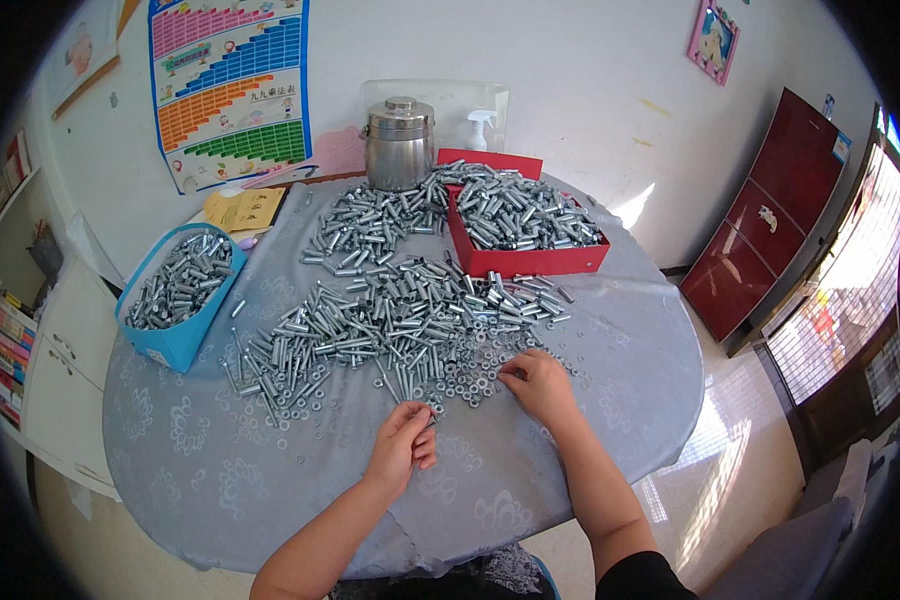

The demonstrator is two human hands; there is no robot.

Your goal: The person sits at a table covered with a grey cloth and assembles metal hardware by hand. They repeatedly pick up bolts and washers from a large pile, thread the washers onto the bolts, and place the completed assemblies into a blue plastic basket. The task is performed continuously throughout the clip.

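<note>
I see bolt [422, 408], silver, slim, pinched in left hand [402, 445], tip pointing toward 12 o'clock. Washers [465, 378], small silver rings, lie flat and scattered just at 12 o'clock of both hands; right hand [538, 384] fingertips touch them. Sleeve pile [390, 320], shiny metal tubes, lies jumbled beyond washers.
</note>
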